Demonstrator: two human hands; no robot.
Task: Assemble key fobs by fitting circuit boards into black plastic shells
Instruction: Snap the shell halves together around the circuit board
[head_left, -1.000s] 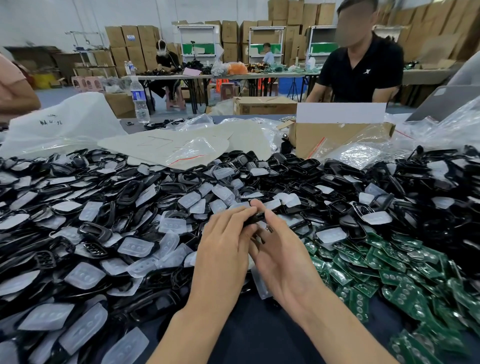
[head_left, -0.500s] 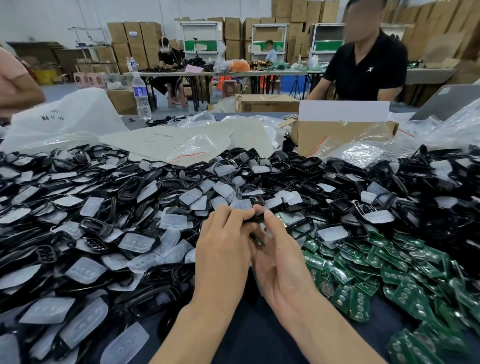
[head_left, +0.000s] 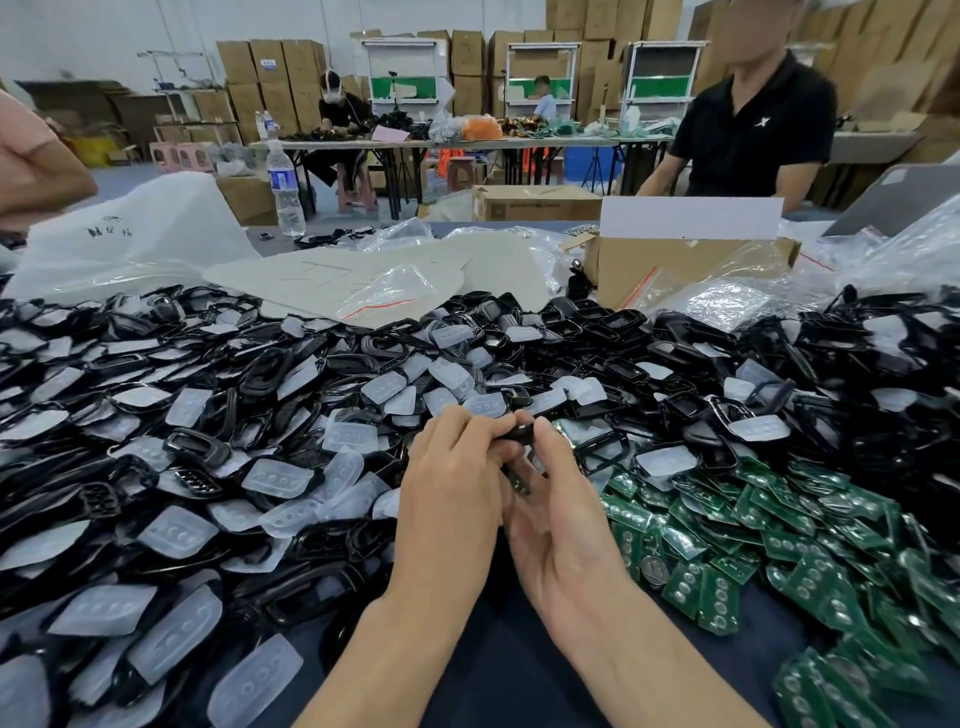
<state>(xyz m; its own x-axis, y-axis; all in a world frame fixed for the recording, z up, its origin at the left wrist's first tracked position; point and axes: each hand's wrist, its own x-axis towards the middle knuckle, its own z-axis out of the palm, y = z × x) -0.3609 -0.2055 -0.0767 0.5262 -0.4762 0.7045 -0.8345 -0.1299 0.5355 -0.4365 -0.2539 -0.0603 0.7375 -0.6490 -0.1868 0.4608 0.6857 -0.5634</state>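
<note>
A: Shell location?
B: The shell (head_left: 519, 432) is held between both hands, above the table (head_left: 509, 649), just in front of the pile (head_left: 260, 374) of loose shells.
A: Finger state?
B: Left hand (head_left: 452, 499): fingers curled over the shell's top. Right hand (head_left: 566, 525): pinches its right end. Whether a board sits inside cannot be told. Green boards (head_left: 779, 530) lie heaped to the right.

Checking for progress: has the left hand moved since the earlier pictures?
No. The left hand still grips the black shell just left of the green circuit boards.
</note>
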